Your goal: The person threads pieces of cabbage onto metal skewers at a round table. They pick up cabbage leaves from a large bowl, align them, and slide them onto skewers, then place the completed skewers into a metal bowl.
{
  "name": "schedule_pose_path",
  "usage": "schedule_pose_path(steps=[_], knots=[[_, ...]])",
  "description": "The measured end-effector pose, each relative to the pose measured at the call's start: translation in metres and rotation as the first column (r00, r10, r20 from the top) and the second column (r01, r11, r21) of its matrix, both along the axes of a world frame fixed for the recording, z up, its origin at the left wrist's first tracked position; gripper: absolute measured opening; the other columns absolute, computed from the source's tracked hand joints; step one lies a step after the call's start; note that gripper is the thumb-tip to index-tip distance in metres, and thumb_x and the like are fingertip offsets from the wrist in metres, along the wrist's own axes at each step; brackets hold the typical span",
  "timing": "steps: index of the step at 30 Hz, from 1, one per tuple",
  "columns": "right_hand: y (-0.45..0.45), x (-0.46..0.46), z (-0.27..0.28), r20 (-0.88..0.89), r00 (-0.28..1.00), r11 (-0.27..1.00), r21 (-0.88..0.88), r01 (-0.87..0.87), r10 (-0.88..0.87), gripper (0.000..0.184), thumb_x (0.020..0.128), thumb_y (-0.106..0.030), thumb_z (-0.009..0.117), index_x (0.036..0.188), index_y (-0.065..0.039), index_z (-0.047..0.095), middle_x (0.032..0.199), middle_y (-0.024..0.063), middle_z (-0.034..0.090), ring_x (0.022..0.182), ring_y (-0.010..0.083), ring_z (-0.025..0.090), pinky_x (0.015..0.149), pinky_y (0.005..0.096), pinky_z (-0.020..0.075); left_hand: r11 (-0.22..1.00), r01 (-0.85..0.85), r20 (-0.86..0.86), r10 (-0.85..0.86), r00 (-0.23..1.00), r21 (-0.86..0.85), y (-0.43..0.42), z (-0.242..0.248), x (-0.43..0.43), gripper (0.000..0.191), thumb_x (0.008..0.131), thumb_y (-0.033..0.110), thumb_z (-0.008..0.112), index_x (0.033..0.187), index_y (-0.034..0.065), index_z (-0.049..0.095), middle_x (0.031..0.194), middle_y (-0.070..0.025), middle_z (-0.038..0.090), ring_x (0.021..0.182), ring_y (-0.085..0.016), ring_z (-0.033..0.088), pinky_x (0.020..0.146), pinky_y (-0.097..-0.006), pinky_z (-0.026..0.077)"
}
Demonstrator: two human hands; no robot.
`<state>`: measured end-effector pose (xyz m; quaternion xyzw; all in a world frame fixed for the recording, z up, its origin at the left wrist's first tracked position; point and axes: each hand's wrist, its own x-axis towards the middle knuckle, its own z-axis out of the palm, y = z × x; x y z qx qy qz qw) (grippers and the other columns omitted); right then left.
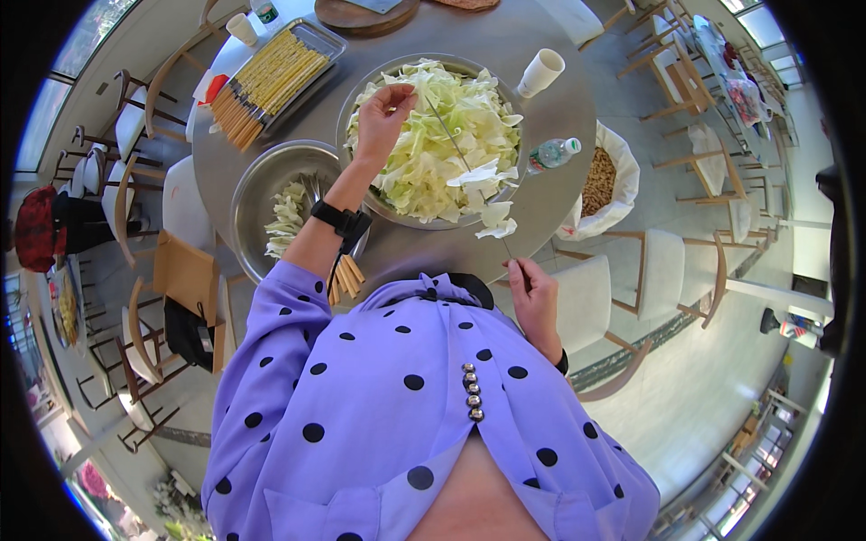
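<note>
My right hand [534, 294] grips the lower end of a thin metal skewer [448, 132], which slants up and left over a large metal bowl. Pale cabbage pieces [497, 220] are threaded on the skewer's lower half. My left hand [382, 125] is over the bowl's cabbage leaves [440, 149], thumb and fingertips drawn together near the skewer's far tip. Whether something small is pinched there is hidden. Beneath my left forearm, a second metal bowl [250, 182] holds loaded cabbage skewers [287, 216], their wooden handles [346, 278] jutting over the near rim.
On the round metal table [565, 122] are a metal tray [331, 40] of yellow food skewers [277, 71], paper cups [541, 71] and a water bottle [555, 154]. A lined container [619, 172] of brown pieces stands at right. Chairs [578, 304] surround the table; an open cardboard box [186, 270] is at left.
</note>
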<state>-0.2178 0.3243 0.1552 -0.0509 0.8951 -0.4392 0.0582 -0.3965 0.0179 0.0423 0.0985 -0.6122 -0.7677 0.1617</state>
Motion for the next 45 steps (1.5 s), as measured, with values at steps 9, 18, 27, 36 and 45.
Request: schedule_pose_path(steps=[9,18,27,36,45], knots=[[-0.005,0.001,0.003,0.015,1.000,1.000,0.010,-0.016,0.016,0.024,0.103,-0.018,0.061,0.102,0.004,0.070,0.063,0.0071,0.053,0.056,0.0106,0.044,0.052,0.0292,0.0381,0.994,-0.071,-0.117,0.061,0.991,-0.085,0.003,0.012,0.005,0.015,0.092,0.006,0.074,0.107,0.0017,0.074,0.092,-0.0016,0.075,0.079,-0.006,0.063,0.072,-0.0227,0.051],[-0.009,0.004,0.013,0.043,0.999,0.999,0.039,-0.030,0.029,0.027,0.105,-0.020,0.058,0.102,0.004,0.070,0.061,0.0073,0.052,0.055,0.0115,0.044,0.052,0.0303,0.0380,0.926,-0.182,-0.188,0.124,0.974,-0.332,0.004,0.031,0.017,0.012,0.092,0.006,0.073,0.103,0.0017,0.075,0.090,-0.0075,0.076,0.077,-0.012,0.069,0.068,-0.0262,0.053],[-0.010,0.005,0.014,0.019,0.999,0.998,0.047,-0.040,0.039,0.028,0.105,-0.020,0.057,0.102,0.004,0.069,0.062,0.0132,0.054,0.053,0.0177,0.048,0.053,0.0341,0.0399,0.899,-0.215,-0.218,0.138,0.966,-0.381,0.010,0.040,0.024,0.010,0.091,0.004,0.072,0.101,0.0012,0.075,0.094,-0.0083,0.076,0.078,-0.016,0.070,0.068,-0.0271,0.053],[-0.015,-0.003,0.010,0.006,1.000,1.000,0.029,-0.011,0.011,0.027,0.105,-0.020,0.057,0.103,0.004,0.069,0.066,0.0159,0.060,0.053,0.0223,0.053,0.054,0.0355,0.0422,0.885,-0.119,-0.252,0.002,0.968,-0.449,0.040,0.046,0.050,0.011,0.091,0.003,0.073,0.102,0.0027,0.076,0.096,-0.0057,0.075,0.079,-0.013,0.066,0.069,-0.0260,0.050],[-0.019,-0.008,0.011,-0.030,0.999,0.998,0.051,-0.035,0.036,0.027,0.105,-0.021,0.058,0.104,0.003,0.070,0.062,0.0048,0.051,0.056,0.0102,0.046,0.052,0.0299,0.0400,0.905,-0.038,-0.273,-0.087,0.958,-0.424,0.061,0.043,0.074,0.021,0.085,-0.008,0.071,0.101,0.0055,0.076,0.097,-0.0077,0.075,0.083,-0.020,0.069,0.068,-0.0287,0.052]])
